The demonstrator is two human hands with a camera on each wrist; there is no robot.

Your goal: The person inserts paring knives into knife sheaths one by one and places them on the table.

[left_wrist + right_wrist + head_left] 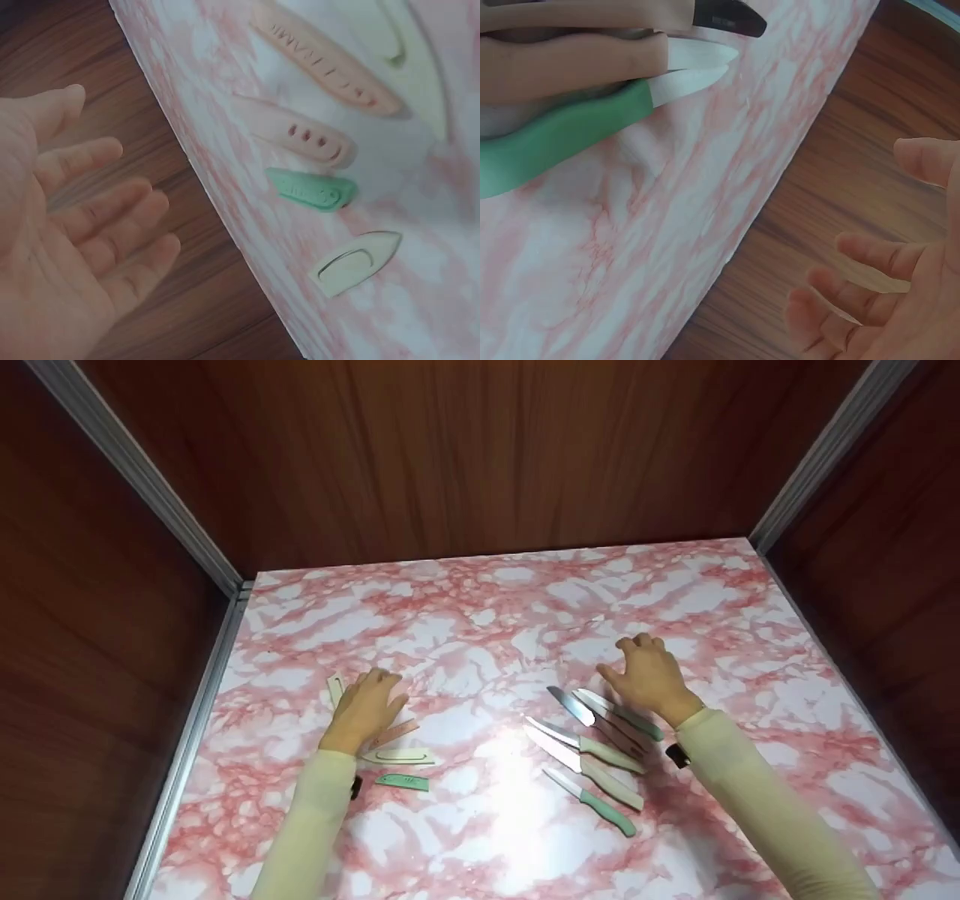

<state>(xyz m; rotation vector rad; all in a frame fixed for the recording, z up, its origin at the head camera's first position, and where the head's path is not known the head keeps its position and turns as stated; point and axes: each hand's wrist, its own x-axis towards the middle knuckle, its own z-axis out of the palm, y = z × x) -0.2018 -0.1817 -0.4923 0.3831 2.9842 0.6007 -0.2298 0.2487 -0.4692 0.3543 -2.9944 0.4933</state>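
My left hand (364, 709), empty with its fingers loosely spread, hovers over a group of blade covers. Partly under it in the head view lie a cream cover (335, 688) and an orange cover (397, 731); another cream cover (409, 757) and a green cover (405, 783) lie nearer. The left wrist view also shows a pink cover with three holes (300, 136). My right hand (651, 679) holds nothing, fingers loosely bent, just beyond several knives. Among these are a dark-bladed knife (570, 705), a cream-handled knife (611, 787) and a small green-handled knife (609, 814).
The knives lie in a loose fan with blades pointing left on a pink-and-white marbled tabletop (465, 622). Brown wood-grain panels (480, 457) rise at the back and both sides, with metal corner posts (825, 450).
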